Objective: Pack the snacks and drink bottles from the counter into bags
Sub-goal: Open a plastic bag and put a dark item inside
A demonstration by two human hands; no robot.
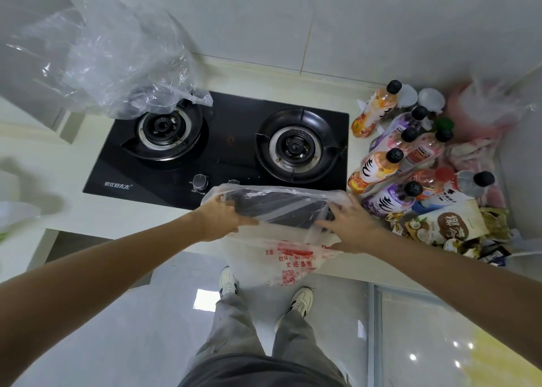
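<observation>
At counter edge, both arms outstretched, hands gripping printed plastic bag (281, 254): left hand (218, 216) pinching rim, right hand (350, 225) splayed, thumb clamping rim.

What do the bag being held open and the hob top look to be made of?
Bag: thin translucent plastic film with red print; it wrinkles and the counter edge shows through. Hob top: probably black glass, glossy and flat with soft reflections, though the surface alone can't confirm it.
</observation>
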